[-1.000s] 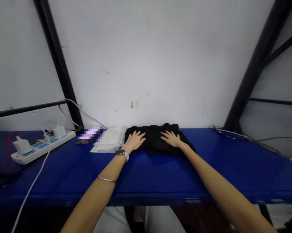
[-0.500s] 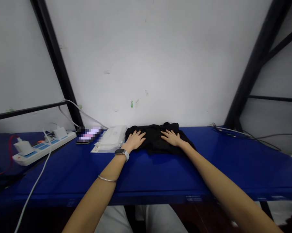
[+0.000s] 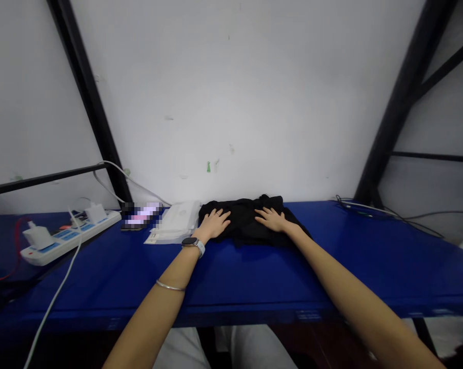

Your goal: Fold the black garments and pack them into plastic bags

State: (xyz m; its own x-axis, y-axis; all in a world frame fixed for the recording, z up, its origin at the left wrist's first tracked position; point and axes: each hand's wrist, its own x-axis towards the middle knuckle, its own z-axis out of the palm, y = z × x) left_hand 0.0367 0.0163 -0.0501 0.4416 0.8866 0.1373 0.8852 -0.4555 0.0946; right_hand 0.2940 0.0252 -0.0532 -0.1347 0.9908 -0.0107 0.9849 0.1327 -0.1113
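Observation:
A bundle of black cloth (image 3: 242, 221) lies on the blue tabletop (image 3: 254, 277) against the wall; what kind of garment or fabric it is cannot be made out. My left hand (image 3: 215, 224) rests flat on its left part, fingers spread, with a watch and a bangle on that arm. On the right part lies my right hand (image 3: 272, 219), palm down and fingers apart. Neither hand grips the cloth.
Left of the cloth are white flat packets (image 3: 175, 221) and a phone (image 3: 141, 215), partly pixelated. A power strip (image 3: 72, 237) with white plugs and cables sits further left. Thin cables (image 3: 369, 209) lie at the right rear. Black frame posts (image 3: 96, 118) rise at both sides.
Both hands stay flat on the black cloth in the same places. Only the camera view has shifted very slightly.

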